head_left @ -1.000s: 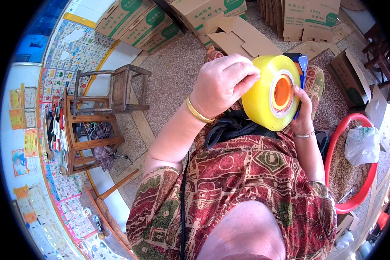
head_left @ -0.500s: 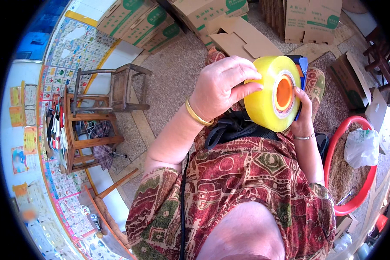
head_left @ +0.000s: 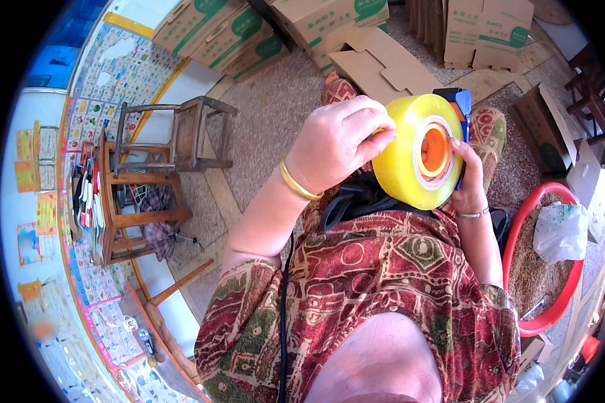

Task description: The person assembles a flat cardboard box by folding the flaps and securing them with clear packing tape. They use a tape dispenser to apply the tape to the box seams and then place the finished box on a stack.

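In front of my lap is a big yellow roll of packing tape (head_left: 402,178), tilted, with an orange core (head_left: 436,149) facing me. Behind its far right side shows a blue and black tape dispenser (head_left: 461,101), mostly hidden by the roll. My right hand (head_left: 470,176) grips the roll from the right, thumb at the core's rim and the other fingers largely hidden behind. My left hand (head_left: 349,138) is closed in a pinch, thumb and fingertips at the roll's left outer face. Whatever lies between those fingertips is too small to make out.
Flat cardboard (head_left: 383,64) lies on the floor ahead, before stacked cartons (head_left: 232,33). A wooden chair (head_left: 188,134) stands left. On the right are a red-rimmed round tub (head_left: 517,221) with a white plastic bag (head_left: 560,232) and an open carton (head_left: 541,127). A black cord (head_left: 286,309) hangs down my front.
The roll has shifted slightly left and toward me, turning its core a little more my way. My left hand has moved slightly left along with it, still pinched at the roll's side.
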Action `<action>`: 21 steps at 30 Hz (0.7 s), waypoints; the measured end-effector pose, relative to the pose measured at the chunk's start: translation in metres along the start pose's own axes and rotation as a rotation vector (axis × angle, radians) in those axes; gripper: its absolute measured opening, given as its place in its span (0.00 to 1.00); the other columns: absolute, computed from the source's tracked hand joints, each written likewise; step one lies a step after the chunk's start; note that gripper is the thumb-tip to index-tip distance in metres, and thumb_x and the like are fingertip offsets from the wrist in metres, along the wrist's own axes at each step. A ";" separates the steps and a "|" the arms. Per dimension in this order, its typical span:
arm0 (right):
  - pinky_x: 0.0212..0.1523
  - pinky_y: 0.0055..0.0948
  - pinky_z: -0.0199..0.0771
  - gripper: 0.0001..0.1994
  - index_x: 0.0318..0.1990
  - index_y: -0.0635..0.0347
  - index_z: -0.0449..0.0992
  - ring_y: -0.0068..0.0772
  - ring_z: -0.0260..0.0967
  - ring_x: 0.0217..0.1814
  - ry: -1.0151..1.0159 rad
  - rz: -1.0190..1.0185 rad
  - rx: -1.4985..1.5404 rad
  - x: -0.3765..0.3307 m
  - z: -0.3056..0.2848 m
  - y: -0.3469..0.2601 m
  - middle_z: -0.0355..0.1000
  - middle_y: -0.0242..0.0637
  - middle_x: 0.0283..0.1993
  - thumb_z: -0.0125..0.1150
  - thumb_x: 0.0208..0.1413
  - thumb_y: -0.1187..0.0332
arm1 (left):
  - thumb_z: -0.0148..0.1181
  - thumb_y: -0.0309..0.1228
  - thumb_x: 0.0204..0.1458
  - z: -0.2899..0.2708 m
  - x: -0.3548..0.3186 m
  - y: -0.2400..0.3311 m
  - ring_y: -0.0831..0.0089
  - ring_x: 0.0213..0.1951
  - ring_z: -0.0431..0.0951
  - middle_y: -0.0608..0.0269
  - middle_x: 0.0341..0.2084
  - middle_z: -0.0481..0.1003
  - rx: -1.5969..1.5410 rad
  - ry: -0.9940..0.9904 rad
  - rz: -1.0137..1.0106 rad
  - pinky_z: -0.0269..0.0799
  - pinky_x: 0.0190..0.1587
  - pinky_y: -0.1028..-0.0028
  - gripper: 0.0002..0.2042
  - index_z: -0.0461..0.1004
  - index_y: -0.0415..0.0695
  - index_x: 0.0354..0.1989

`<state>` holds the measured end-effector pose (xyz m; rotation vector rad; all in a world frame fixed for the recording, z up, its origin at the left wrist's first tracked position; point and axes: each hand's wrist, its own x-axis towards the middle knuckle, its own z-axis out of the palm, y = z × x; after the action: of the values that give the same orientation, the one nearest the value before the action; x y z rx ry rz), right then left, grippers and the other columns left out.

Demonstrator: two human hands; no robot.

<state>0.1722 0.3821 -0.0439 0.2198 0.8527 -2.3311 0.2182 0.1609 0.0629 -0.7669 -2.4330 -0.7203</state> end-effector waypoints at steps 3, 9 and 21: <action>0.46 0.32 0.76 0.21 0.50 0.70 0.68 0.37 0.74 0.42 -0.108 0.039 -0.003 0.001 -0.010 -0.001 0.74 0.47 0.43 0.52 0.54 0.62 | 0.64 0.21 0.44 0.003 -0.003 -0.003 0.65 0.29 0.78 0.57 0.27 0.76 -0.055 0.017 -0.029 0.74 0.31 0.73 0.07 0.74 0.39 0.32; 0.54 0.36 0.71 0.25 0.56 0.66 0.64 0.40 0.70 0.52 -0.170 0.001 0.156 -0.005 -0.001 0.006 0.69 0.47 0.52 0.51 0.54 0.58 | 0.65 0.23 0.45 0.011 0.001 -0.004 0.67 0.40 0.76 0.56 0.36 0.76 -0.346 0.128 -0.018 0.71 0.44 0.73 0.10 0.74 0.38 0.36; 0.65 0.38 0.56 0.40 0.66 0.57 0.51 0.40 0.58 0.65 -0.297 -0.168 0.123 -0.007 0.009 0.009 0.58 0.44 0.64 0.53 0.48 0.47 | 0.71 0.39 0.40 0.017 0.014 0.015 0.64 0.50 0.70 0.55 0.46 0.70 -0.394 0.016 0.048 0.65 0.53 0.70 0.23 0.72 0.41 0.44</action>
<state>0.1842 0.3746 -0.0390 -0.1498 0.6010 -2.4923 0.2126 0.1863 0.0633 -0.9571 -2.2758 -1.2019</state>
